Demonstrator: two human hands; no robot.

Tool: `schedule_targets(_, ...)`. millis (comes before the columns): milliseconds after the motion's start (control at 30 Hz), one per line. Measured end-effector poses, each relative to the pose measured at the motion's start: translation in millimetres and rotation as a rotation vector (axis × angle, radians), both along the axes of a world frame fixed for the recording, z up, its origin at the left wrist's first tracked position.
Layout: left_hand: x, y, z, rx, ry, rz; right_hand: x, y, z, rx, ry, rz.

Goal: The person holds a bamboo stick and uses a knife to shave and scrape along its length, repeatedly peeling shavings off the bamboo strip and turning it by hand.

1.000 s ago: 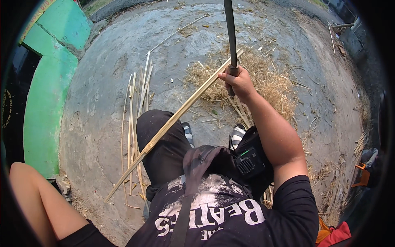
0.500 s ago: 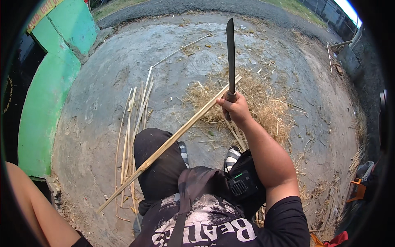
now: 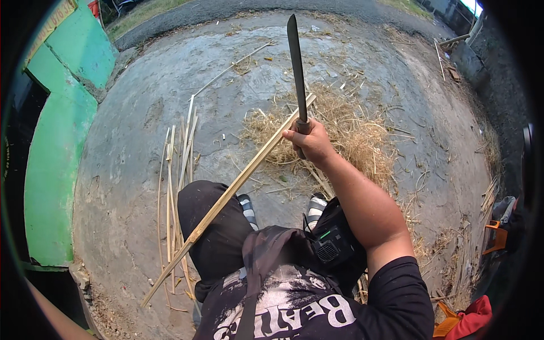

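My right hand (image 3: 313, 143) is closed round the handle of a machete (image 3: 297, 65), whose dark blade points up and away from me. The same hand also grips the far end of a long pale wooden strip, probably split bamboo (image 3: 249, 170). It slants down across my left knee, and its near end reaches past the knee at the lower left. Of my left arm (image 3: 54, 311), only a sliver shows at the lower left rim; the hand is outside the picture. Beyond and right of my right hand lies a heap of curly straw-coloured shavings (image 3: 362, 141).
Several thin strips (image 3: 169, 198) lie on the concrete ground left of my left knee. A green wall (image 3: 56, 170) bounds the left side. A black device with a short antenna (image 3: 331, 246) rests on my right thigh. Orange and red items (image 3: 476, 317) are at the lower right.
The whole view has shifted slightly. My left arm has dropped mostly out of the picture at the lower left. My right hand keeps its hold on the machete and the strip.
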State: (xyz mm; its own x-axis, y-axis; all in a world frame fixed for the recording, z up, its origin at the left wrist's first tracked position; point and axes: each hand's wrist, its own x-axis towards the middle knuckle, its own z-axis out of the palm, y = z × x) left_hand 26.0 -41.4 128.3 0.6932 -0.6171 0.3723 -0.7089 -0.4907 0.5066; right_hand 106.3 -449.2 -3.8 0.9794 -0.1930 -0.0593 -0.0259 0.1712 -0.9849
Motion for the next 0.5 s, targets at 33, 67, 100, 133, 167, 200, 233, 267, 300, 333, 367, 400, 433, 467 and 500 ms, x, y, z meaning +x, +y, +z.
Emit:
schedule_targets(33, 0, 1, -2, 0.005, -0.002, 0.000, -1, 3, -8, -0.018, -0.014, -0.051)
schedule_targets(67, 0, 1, -6, 0.010, 0.006, -0.004, -3, 3, -6, -0.001, -0.006, -0.041)
schedule_targets(100, 1, 2, -8, 0.008, 0.009, -0.006, -8, 4, -3, 0.017, 0.006, -0.034)
schedule_targets(133, 0, 3, -10, 0.013, 0.013, -0.009, -9, 8, -6, 0.017, -0.009, -0.043)
schedule_targets(167, -4, 1, -10, 0.013, 0.025, -0.008, -12, 9, -7, 0.009, -0.003, -0.054)
schedule_targets(200, -4, 1, -10, 0.014, 0.026, -0.011, -13, 8, -8, 0.001, 0.007, -0.065)
schedule_targets(233, -1, 0, -10, 0.013, 0.013, -0.012, -10, 6, -8, -0.002, 0.005, -0.071)
schedule_targets(267, 1, 0, -8, 0.013, -0.001, -0.014, -8, 9, -5, 0.000, -0.002, -0.060)
schedule_targets(300, 2, -2, -5, 0.009, -0.011, -0.019, -8, 9, -3, 0.003, -0.005, -0.047)
schedule_targets(333, 4, -5, -4, -0.003, -0.027, -0.026, -6, 6, -1, -0.016, -0.001, -0.048)
schedule_targets(367, 6, -7, 2, -0.012, -0.039, -0.036, -5, 3, 2, 0.001, -0.014, -0.025)
schedule_targets(400, 10, -10, 7, -0.037, -0.063, -0.058, -3, 0, 2, -0.001, -0.035, -0.028)
schedule_targets(433, 12, -12, 15, -0.059, -0.080, -0.079, -3, 0, 0, -0.004, -0.056, -0.030)
schedule_targets(467, 16, -15, 23, -0.086, -0.106, -0.098, -1, 1, -2, 0.005, -0.049, -0.030)
schedule_targets(500, 19, -17, 31, -0.112, -0.136, -0.119, -1, 2, -1, 0.002, -0.050, -0.027)
